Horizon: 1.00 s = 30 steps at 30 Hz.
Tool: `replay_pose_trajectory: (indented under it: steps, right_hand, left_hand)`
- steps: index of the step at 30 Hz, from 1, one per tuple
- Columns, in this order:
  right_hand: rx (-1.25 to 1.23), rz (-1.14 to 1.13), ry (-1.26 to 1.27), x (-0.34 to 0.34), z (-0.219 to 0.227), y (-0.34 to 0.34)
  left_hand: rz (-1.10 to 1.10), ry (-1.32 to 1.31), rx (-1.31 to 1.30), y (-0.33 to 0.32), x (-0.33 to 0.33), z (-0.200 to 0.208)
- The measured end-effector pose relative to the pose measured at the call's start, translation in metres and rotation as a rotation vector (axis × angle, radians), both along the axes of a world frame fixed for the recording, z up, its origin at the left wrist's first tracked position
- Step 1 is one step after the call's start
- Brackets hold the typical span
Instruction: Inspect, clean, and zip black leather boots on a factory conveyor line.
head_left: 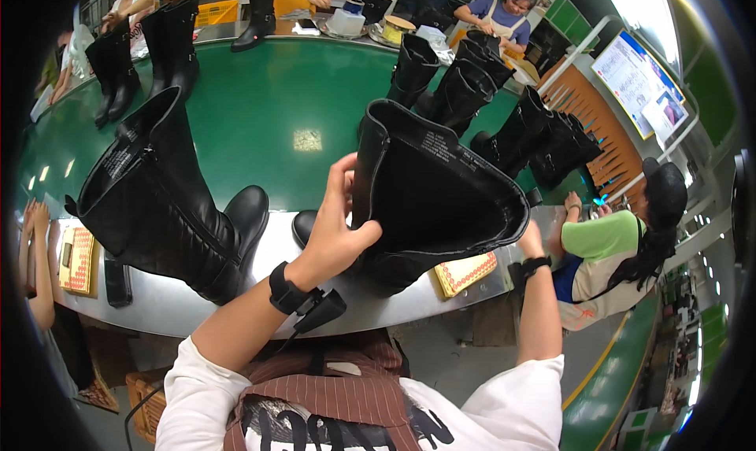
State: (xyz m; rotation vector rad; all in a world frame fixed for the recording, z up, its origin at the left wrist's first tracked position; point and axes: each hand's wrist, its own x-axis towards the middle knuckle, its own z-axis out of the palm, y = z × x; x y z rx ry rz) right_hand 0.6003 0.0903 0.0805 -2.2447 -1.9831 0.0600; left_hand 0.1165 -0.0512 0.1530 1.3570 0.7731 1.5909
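Note:
A tall black boot (425, 191) stands at the table's near edge, its wide shaft opening tipped up toward me. My left hand (335, 234) grips the left side of the shaft, thumb at the rim and fingers around the outside. At the right end of the rim is my right hand (531, 242), closed on the shaft edge, with most of its fingers hidden behind the leather. Pale print marks the dark lining. To the left stands a matching black boot (169, 207), with a zip down its shaft and its toe pointing right.
A green work surface (260, 128) with a metal edge (339, 313) curves before me. More black boots (465, 85) stand at the far right, others (173, 49) far left. Patterned yellow pads (465, 271) lie near the edge. A co-worker in a green-sleeved top (602, 234) sits right.

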Motion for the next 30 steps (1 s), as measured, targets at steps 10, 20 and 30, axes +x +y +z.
replay_pose_trajectory:
  steps: [10,20,30]
  right_hand:
    - [0.382,0.035,-0.02,-0.094,0.042,-0.066]
    - [0.807,0.543,0.667,-0.216,0.193,-0.135]
    - [0.107,0.795,0.425,-0.322,0.261,-0.122]
  left_hand:
    - [-0.207,-0.272,-0.035,0.011,0.011,0.001]
    - [0.153,0.129,0.204,0.016,0.004,0.042]
    - [0.563,0.558,0.432,0.017,0.019,0.057]
